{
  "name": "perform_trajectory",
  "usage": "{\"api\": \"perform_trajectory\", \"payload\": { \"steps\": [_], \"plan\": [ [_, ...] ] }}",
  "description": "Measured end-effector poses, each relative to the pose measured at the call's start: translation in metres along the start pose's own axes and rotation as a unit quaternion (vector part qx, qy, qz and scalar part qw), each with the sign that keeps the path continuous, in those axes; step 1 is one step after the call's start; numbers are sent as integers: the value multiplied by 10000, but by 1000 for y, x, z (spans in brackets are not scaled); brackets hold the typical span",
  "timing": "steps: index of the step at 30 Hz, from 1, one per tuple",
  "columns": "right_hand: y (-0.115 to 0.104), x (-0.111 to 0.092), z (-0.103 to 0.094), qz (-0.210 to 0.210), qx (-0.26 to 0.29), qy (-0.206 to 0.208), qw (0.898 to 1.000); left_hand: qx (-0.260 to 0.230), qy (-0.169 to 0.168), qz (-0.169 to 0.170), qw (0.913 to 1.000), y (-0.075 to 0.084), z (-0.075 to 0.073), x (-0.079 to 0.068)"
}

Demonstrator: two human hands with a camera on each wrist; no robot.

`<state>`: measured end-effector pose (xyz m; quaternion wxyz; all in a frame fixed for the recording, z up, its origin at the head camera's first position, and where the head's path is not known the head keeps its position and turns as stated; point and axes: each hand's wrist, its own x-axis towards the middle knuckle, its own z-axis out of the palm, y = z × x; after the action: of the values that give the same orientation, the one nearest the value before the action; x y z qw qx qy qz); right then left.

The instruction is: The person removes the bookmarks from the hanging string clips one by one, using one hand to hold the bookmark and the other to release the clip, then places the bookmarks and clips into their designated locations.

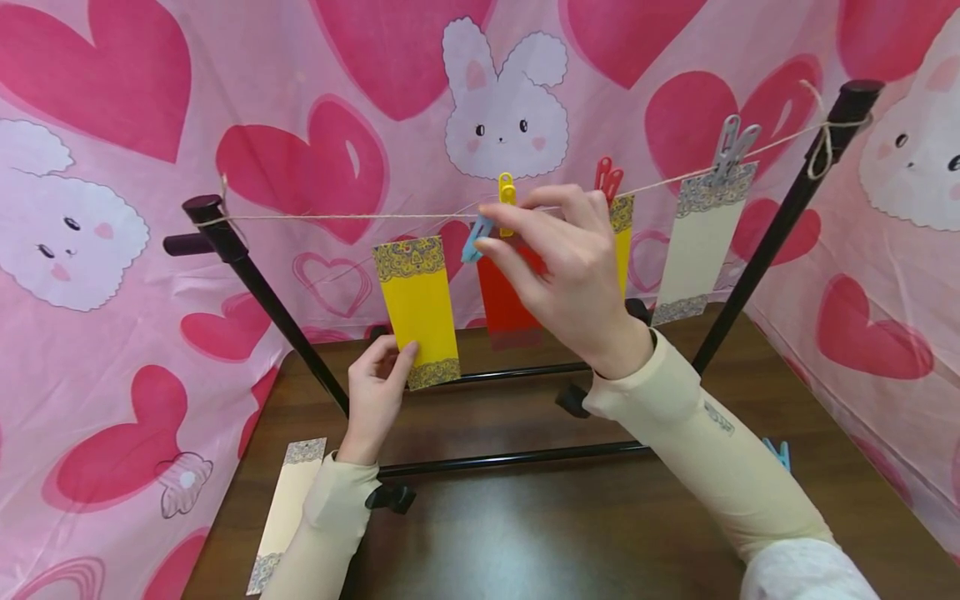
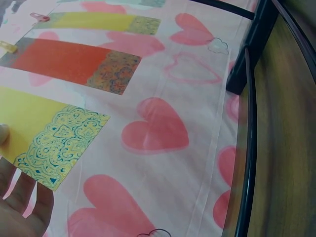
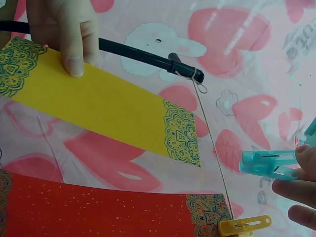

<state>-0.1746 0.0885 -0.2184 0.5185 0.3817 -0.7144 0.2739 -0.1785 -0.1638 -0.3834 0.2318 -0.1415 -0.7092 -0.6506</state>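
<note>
My left hand (image 1: 373, 402) pinches a yellow card (image 1: 420, 312) near its lower left edge, thumb in front. The card has patterned bands at both ends, and its upper end stands just below the string (image 1: 322, 217), apart from it. Between thumb and fingers my right hand (image 1: 576, 271) holds a light blue clothespin (image 3: 269, 164), at the string's height in the head view. Beside it a yellow clothespin (image 1: 507, 196) fixes a red card (image 1: 501, 304) to the string; my right hand partly hides that card in the head view.
Further right hang another yellow card (image 1: 623, 242) under a red clothespin (image 1: 606, 177) and a cream card (image 1: 701, 242) under a grey clothespin (image 1: 731, 150). The string runs between black posts (image 1: 780, 250). On the brown table (image 1: 525, 533) lie a cream card (image 1: 294, 508) and a blue clothespin (image 1: 778, 454).
</note>
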Motion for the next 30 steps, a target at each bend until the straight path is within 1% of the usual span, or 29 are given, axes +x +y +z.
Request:
{"api": "perform_trajectory", "payload": {
  "steps": [6,15,24,30],
  "plan": [
    [1,-6,-2,83,115,11,9999,21,-11,-13,10000,0,0,-2],
    [3,-14,-6,270,434,273,9983,87,-8,-7,10000,1,0,-5],
    [7,-23,-17,510,410,155,9977,136,-74,42,9999,1,-1,-7],
    [10,-29,-22,636,453,182,9968,130,-73,17,9999,1,0,-9]
  ]
}}
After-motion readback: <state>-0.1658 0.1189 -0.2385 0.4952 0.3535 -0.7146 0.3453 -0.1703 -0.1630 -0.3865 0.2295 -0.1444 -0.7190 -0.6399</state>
